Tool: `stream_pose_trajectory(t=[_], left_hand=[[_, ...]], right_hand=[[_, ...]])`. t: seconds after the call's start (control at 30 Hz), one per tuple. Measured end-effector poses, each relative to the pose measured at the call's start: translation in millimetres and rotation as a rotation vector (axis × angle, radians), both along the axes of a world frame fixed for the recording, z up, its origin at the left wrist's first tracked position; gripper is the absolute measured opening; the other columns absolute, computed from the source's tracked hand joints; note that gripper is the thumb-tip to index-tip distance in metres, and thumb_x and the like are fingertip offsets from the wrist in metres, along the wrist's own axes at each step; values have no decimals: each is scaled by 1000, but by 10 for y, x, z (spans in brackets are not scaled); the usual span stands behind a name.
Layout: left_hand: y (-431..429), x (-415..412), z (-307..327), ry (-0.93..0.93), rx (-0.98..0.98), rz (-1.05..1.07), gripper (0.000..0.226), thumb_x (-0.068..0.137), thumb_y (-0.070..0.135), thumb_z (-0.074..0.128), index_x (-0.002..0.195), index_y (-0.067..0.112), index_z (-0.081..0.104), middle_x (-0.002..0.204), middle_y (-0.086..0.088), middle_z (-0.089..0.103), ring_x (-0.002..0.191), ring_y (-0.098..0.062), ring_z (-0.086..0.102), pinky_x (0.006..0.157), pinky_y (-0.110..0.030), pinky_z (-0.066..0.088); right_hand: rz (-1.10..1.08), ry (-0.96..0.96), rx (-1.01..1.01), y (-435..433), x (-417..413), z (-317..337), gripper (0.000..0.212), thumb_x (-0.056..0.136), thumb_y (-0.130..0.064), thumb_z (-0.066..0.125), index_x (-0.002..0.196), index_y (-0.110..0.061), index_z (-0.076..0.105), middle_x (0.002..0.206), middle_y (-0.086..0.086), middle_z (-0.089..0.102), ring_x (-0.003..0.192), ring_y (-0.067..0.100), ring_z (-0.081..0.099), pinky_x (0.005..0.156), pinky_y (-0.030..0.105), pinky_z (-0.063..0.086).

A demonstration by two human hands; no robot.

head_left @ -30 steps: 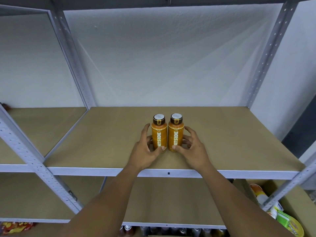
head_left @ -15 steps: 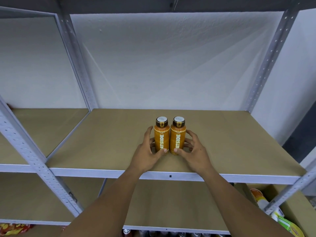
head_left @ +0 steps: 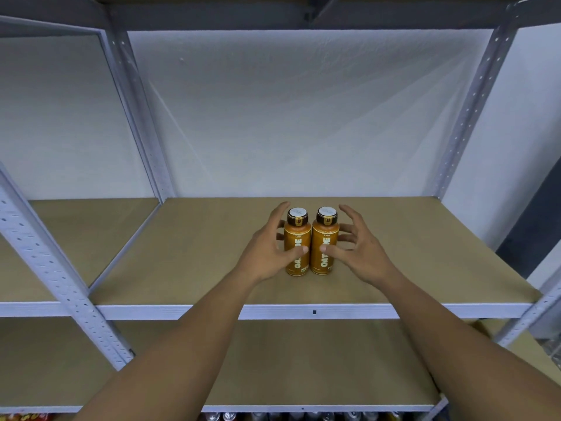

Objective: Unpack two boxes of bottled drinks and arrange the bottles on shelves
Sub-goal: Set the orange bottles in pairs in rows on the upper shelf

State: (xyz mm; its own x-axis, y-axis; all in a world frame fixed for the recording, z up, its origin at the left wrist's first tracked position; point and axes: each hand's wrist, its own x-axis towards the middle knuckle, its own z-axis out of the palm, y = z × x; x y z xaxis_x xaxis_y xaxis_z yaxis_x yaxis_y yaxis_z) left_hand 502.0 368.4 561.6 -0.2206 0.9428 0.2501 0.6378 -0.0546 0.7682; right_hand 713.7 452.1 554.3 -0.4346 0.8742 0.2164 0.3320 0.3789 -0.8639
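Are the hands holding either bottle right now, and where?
Nothing gripped, it seems: left bottle and right bottle stand on the shelf; left hand and right hand only thumb the labels, fingers spread.

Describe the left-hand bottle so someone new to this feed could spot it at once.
On the upper brown shelf board, two orange, white-capped bottles stand side by side. Yours is the left bottle, beside the left hand. Its identical twin, the right bottle, stands beside the right hand.
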Motion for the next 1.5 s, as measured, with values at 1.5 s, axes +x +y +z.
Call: stream_pose_trajectory(t=[1.5], left_hand=[[354,-2828,-123,155,44,215,85,98,29,69,159,42,13,154,-3,50,124,-24,63,99,-38,53]], right_hand=[[134,-77,250,535,-3238,-150,83,94,-36,72,157,-41,17,127,-5,62,111,20,64,96,45,54]])
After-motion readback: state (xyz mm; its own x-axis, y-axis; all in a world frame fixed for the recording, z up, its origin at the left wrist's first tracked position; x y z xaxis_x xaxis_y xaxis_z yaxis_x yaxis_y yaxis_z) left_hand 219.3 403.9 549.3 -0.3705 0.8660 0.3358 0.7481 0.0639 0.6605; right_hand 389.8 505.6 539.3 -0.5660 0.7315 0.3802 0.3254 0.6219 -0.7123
